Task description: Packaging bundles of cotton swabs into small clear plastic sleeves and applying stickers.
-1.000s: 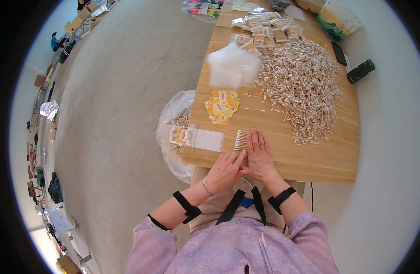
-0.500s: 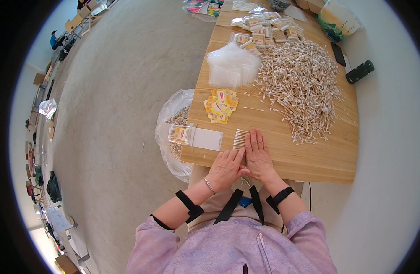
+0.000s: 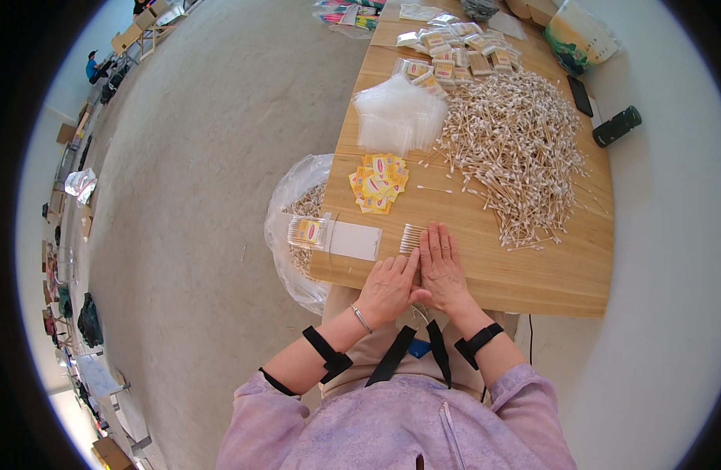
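A short row of cotton swabs (image 3: 410, 239) lies side by side on the wooden table (image 3: 470, 227) in front of me. My right hand (image 3: 442, 270) rests flat over the row's right end, fingers stretched out together, hiding part of it. At the row's near edge is my left hand (image 3: 386, 288), its index finger extended beside my right hand and the other fingers slightly bent. The thumbs come close together. Just left lies a white rectangular card (image 3: 356, 240), with a clear packet of swabs (image 3: 306, 233) at its left end, by the table edge.
A large heap of loose swabs (image 3: 517, 149) covers the table's right side. Farther off are yellow labels (image 3: 378, 182), clear plastic bags (image 3: 395, 117) and filled packets (image 3: 454, 51). A phone (image 3: 580, 95) and black cylinder (image 3: 617, 126) lie along the right. A swab-filled plastic sack (image 3: 290, 184) stands below the left edge.
Both hands stay at the row of swabs in nearly the same pose. The whole view has shifted very slightly.
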Tool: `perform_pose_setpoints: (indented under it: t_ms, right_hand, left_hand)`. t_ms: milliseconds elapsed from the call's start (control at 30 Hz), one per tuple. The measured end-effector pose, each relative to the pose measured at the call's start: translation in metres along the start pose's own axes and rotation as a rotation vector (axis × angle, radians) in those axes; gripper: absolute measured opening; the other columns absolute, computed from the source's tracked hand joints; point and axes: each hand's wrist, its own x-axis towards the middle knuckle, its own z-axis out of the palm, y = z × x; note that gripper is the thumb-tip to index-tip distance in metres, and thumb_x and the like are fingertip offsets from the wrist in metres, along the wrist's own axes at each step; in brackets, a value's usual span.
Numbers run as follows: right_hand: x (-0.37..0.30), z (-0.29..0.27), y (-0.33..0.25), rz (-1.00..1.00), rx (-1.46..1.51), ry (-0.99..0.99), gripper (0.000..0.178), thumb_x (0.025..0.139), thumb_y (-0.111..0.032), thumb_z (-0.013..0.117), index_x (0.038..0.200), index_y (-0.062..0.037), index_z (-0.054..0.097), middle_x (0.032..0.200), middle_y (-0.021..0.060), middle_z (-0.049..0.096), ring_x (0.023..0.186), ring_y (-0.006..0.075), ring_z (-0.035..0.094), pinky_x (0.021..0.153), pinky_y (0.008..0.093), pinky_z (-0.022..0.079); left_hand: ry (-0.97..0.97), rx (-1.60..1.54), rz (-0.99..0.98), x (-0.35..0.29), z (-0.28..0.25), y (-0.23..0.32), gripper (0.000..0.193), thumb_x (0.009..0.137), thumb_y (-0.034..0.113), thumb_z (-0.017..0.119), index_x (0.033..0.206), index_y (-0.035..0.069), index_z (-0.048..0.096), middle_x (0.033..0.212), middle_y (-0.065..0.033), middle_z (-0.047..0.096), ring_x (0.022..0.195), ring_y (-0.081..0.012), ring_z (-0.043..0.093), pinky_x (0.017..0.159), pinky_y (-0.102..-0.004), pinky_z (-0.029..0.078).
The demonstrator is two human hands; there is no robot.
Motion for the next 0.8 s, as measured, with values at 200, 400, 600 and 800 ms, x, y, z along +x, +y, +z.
perform_pose_setpoints:
  t_ms: [200,400,600,800]
  right_hand:
    - [0.000,-0.002,0.000,0.002,0.028,-0.008,0.088,0.077,-0.043,0.055,0.141,0.0061,0.020,0.149,0.0229,0.016,0.141,0.0367,0.011,0.115,0.0449,0.008]
    - [0.000,-0.004,0.000,0.001,0.044,-0.024,0.090,0.075,-0.044,0.054,0.141,0.0063,0.020,0.150,0.0233,0.016,0.141,0.0368,0.010,0.115,0.0456,0.008]
    - [0.000,-0.001,0.000,0.014,0.059,-0.027,0.086,0.076,-0.039,0.051,0.141,0.0064,0.020,0.150,0.0227,0.015,0.141,0.0370,0.009,0.115,0.0459,0.007]
    - [0.000,-0.001,0.000,0.007,0.062,-0.003,0.086,0.075,-0.039,0.052,0.141,0.0066,0.022,0.150,0.0233,0.016,0.141,0.0377,0.009,0.115,0.0462,0.007]
  left_hand:
    - [0.026,-0.035,0.007,0.002,0.000,0.000,0.077,0.079,0.050,0.058,0.131,-0.004,0.038,0.101,-0.0136,0.053,0.094,-0.0277,0.051,0.082,-0.0371,0.040]
    - [-0.025,-0.055,-0.022,0.005,-0.004,0.000,0.077,0.081,0.048,0.058,0.133,-0.004,0.035,0.101,-0.0136,0.054,0.093,-0.0279,0.053,0.081,-0.0374,0.041]
    - [-0.121,-0.147,-0.095,0.012,-0.007,0.000,0.080,0.081,0.040,0.062,0.138,-0.005,0.027,0.105,-0.0181,0.055,0.092,-0.0323,0.054,0.083,-0.0397,0.043]
    - [-0.128,-0.105,-0.064,0.011,-0.008,0.000,0.078,0.083,0.040,0.060,0.138,-0.005,0.027,0.109,-0.0192,0.055,0.096,-0.0333,0.055,0.084,-0.0392,0.043]
